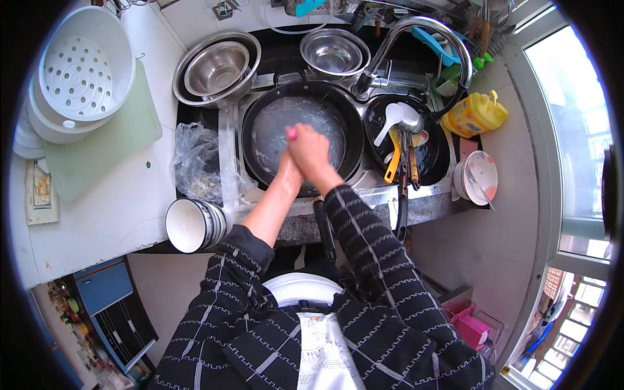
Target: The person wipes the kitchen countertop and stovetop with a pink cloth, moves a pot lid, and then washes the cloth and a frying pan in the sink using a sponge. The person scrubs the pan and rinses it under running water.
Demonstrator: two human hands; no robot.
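Note:
Both my hands meet over a large black frying pan (263,122) that lies across the left sink basin with water in it. My right hand (310,148) is closed around a small pink thing (292,133), whose kind I cannot tell. Wet and partly covered by the right, my left hand (291,168) has its fingers hidden. A black pan handle (324,229) points towards me over the counter edge. To the right, a second black pan (434,163) in the other basin holds a white spoon (388,122), a metal ladle (412,119) and a yellow-handled utensil (393,163).
The chrome faucet (414,24) arches behind the basins. Steel bowls (217,68) and a crumpled plastic bag (196,161) are at left, stacked bowls (187,225) by the front edge. A yellow detergent jug (475,114) and a bowl with a spoon (480,175) stand at right.

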